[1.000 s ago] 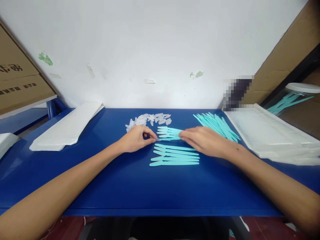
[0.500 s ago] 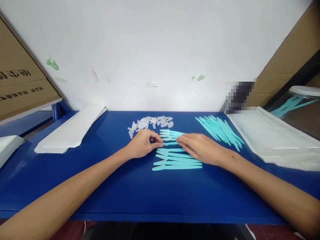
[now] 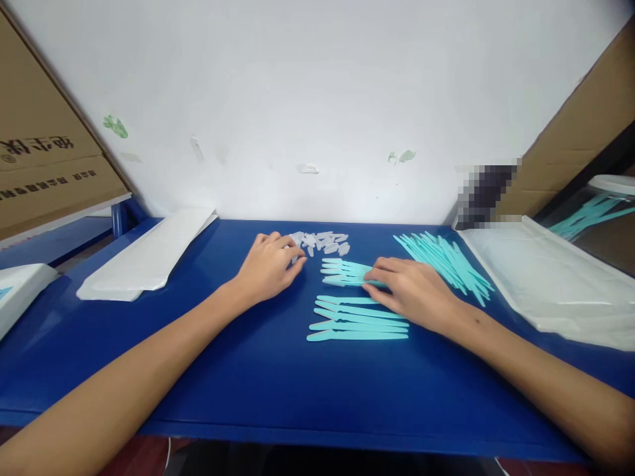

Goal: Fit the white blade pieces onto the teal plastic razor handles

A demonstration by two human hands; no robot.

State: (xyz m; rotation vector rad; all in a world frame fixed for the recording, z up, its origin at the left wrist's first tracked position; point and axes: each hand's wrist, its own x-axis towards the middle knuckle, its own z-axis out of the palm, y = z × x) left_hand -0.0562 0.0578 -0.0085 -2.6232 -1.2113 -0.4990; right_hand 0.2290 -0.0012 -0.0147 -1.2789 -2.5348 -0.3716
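My left hand (image 3: 270, 264) is over the left part of a pile of small translucent blade caps (image 3: 325, 242). Its fingers are bent and apart, and no held cap shows. My right hand (image 3: 411, 287) has its thumb and fingertips closed around the handle of a turquoise eyebrow razor (image 3: 340, 281), the nearest of the upper group, partly hidden by the hand. Several more eyebrow razors (image 3: 342, 266) lie just beyond it. Closer to me, a row of eyebrow razors (image 3: 357, 325) lies side by side, heads to the left.
A heap of turquoise razors (image 3: 449, 264) is at the right back of the blue table (image 3: 278, 383). White plastic packs (image 3: 149, 254) lie on the left, with a white bag (image 3: 560, 284) on the right. A clear jar (image 3: 595, 215) of turquoise sticks and cardboard boxes (image 3: 44, 132) flank the table.
My left hand has let go of the razor head and moved left and away from me to the caps. The razor under my right hand has shifted away from me, against the upper group.
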